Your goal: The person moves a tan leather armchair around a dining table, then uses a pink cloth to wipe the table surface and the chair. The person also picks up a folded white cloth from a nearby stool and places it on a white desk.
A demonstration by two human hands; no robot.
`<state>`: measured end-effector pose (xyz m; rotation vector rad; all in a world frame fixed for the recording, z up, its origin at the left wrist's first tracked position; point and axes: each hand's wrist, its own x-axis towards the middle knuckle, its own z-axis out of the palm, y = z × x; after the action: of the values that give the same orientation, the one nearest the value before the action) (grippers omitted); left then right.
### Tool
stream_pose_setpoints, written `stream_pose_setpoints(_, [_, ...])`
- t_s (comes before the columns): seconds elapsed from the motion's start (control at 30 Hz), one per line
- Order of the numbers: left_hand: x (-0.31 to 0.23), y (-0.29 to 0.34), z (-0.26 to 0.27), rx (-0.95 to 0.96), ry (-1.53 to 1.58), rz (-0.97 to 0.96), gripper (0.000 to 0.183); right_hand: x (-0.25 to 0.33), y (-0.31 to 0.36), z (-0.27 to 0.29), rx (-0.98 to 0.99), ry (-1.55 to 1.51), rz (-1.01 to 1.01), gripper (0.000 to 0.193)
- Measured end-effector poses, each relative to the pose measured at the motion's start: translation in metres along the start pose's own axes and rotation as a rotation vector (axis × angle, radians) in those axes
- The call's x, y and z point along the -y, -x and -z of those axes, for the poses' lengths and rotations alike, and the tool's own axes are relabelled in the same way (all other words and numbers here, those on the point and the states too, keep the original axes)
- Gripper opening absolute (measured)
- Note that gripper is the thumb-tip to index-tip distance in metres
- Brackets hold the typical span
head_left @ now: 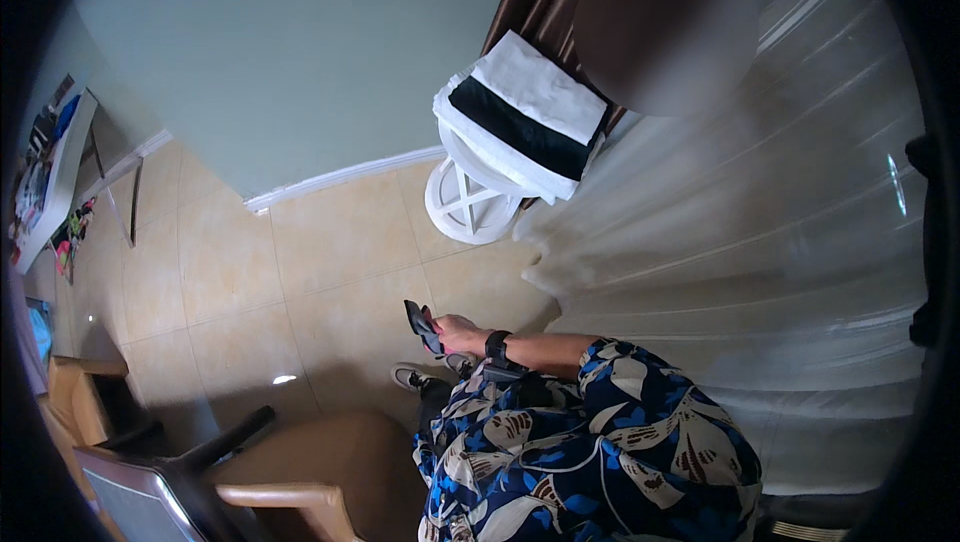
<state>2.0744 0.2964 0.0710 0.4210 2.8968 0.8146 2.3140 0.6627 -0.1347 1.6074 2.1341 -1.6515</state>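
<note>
My right hand (pixel 461 333) is closed around a small dark grey and pink object (pixel 424 328) with a flat dark end. Its exact kind is hard to make out. A black band (pixel 497 346) circles my right wrist. The arm comes out of a blue sleeve with a large cream and brown pattern (pixel 650 397). Just below the held object, my shoes (pixel 410 376) show on the tiled floor. My left hand is out of sight.
Folded white and black cloths (pixel 525 122) lie stacked over a white round stool (pixel 470 204). Sheer curtains (pixel 700 242) hang on the right. A brown armchair (pixel 330 462) stands at lower left. A white table (pixel 62 177) holds various items at far left.
</note>
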Motion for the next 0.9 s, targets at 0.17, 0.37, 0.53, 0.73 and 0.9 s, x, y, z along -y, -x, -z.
stream_pose_setpoints(0.17, [-0.064,-0.073,-0.016,0.349,0.398,-0.015,0.037,0.063,-0.019,-0.003,0.053,-0.193,0.12,0.014])
stream_pose_setpoints(0.37, [-0.16,-0.09,-0.102,1.174,0.79,0.0,0.091,0.179,0.012,-0.013,-0.066,-0.01,0.55,0.028])
stream_pose_setpoints(0.53, [-0.208,-0.101,-0.189,1.342,1.32,0.219,0.05,0.225,0.029,0.015,0.065,0.188,0.846,0.054])
stream_pose_setpoints(0.73, [-0.233,-0.107,-0.241,1.01,1.265,0.391,0.046,0.135,-0.038,0.18,-0.601,-0.062,0.604,0.062])
stream_pose_setpoints(0.9, [-0.265,-0.103,-0.26,0.885,1.209,0.598,0.052,0.083,-0.107,0.35,-1.066,0.558,0.27,0.075])
